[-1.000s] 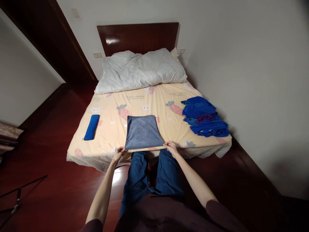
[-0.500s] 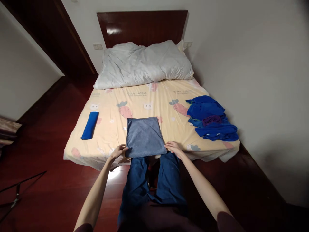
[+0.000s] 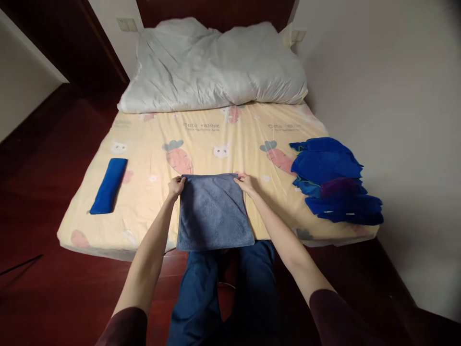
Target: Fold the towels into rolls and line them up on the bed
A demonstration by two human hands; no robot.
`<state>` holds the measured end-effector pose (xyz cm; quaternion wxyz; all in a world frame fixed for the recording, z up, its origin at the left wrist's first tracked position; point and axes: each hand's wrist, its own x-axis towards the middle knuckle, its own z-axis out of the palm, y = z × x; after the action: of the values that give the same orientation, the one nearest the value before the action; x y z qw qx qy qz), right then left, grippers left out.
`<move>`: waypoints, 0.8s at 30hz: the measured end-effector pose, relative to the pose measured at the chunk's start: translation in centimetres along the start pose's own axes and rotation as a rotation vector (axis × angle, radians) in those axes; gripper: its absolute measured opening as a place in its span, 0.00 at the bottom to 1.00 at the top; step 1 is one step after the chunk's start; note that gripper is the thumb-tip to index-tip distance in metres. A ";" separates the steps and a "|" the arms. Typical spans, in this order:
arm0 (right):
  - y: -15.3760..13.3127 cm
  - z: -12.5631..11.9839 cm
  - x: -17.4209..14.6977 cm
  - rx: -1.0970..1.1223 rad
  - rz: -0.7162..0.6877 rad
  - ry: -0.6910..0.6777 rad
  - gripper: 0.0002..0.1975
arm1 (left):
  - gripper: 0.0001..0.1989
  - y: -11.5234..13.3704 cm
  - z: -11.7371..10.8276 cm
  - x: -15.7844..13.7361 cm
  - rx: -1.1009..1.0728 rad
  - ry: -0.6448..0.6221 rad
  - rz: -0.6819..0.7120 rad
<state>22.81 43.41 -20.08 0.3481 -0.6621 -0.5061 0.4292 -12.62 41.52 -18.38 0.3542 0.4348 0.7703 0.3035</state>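
On the bed (image 3: 245,139) lie a folded blue cloth (image 3: 108,186), a grey cloth (image 3: 214,211), heaped blue cloths (image 3: 326,161) and white bedding (image 3: 216,67).

A grey-blue cloth (image 3: 216,211) with a soft, slightly napped surface lies spread out at the middle of the near end of the bed (image 3: 245,149). It shows 4 sides and looks roughly square, appearing a little wider along the near edge. Faint creases and darker patches mark it. Its 2 far corners are pinched, the far edge nearly straight between them, while the near edge seems to overhang the bed slightly
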 end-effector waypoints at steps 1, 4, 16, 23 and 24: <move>0.2 0.3 1.0 -0.010 0.001 0.013 0.12 | 0.12 -0.1 0.1 0.4 0.024 0.013 0.003; 0.6 0.5 3.0 -0.040 0.011 0.061 0.10 | 0.12 -0.8 0.0 1.0 0.074 0.030 -0.016; -1.3 0.3 4.4 -0.481 -0.212 -0.040 0.04 | 0.15 1.6 -0.5 3.6 0.377 -0.209 0.315; -2.4 -1.6 5.0 -0.323 0.065 -0.253 0.13 | 0.22 2.7 -3.3 5.9 0.168 -0.609 0.037; -2.3 -1.8 5.1 -0.294 0.070 -0.267 0.13 | 0.23 2.6 -3.6 6.1 0.121 -0.633 0.014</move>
<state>24.27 48.90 -18.42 0.1622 -0.6603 -0.5816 0.4466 -16.62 47.49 -16.04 0.5475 0.5333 0.6355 0.1092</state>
